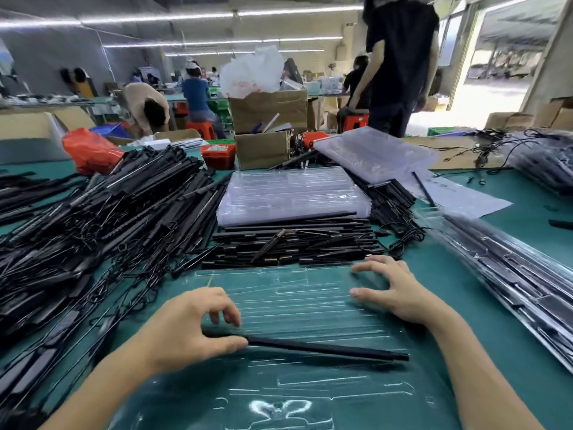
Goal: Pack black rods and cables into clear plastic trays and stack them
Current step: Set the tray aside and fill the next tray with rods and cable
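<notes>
green table (511,243), clear tray (310,305), busy workshop

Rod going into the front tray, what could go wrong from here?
1. The left hand holds the black rod by one end only; the rod lies slanted across the clear tray, so it may seat crooked.
2. The right hand only presses on the tray with spread fingers; the tray may slide on the green mat.
3. The loose rod pile touches the tray's far edge and may spill in.

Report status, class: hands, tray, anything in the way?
Left hand grips black rod over clear tray. Right hand open, fingertips on tray. Rod pile crowds tray's far edge.
</notes>
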The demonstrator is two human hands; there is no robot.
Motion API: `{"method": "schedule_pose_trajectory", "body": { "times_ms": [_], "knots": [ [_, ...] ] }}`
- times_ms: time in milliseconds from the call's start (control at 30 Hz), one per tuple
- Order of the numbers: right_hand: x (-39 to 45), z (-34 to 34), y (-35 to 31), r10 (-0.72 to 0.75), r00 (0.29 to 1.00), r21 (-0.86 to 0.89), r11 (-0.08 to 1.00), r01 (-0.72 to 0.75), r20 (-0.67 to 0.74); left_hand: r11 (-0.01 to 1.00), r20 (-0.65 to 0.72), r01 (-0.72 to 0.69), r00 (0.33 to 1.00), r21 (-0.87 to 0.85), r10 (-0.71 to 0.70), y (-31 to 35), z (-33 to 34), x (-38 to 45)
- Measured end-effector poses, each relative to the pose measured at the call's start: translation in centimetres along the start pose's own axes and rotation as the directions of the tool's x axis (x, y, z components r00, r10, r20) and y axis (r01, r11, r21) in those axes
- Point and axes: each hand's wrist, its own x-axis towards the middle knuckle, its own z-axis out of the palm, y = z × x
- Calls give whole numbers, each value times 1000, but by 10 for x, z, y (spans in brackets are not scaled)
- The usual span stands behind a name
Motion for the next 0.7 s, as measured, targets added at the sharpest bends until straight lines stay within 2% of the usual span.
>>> {"method": "schedule_pose_trajectory", "body": {
  "times_ms": [233,400,700],
  "knots": [
    [0,1,-1,-5,1000,36,999,6,-25,997,18,-71,997,-20,72,-5,2,-7],
    [-1,0,-1,4,1000,53,999,-3,-12,997,-45,-61,997,-52,59,-13,-2,-16],
    [-2,-1,-1,-4,1000,48,999,5,-8,997,-51,-25,998,-75,21,-13,4,-18]
  ]
}}
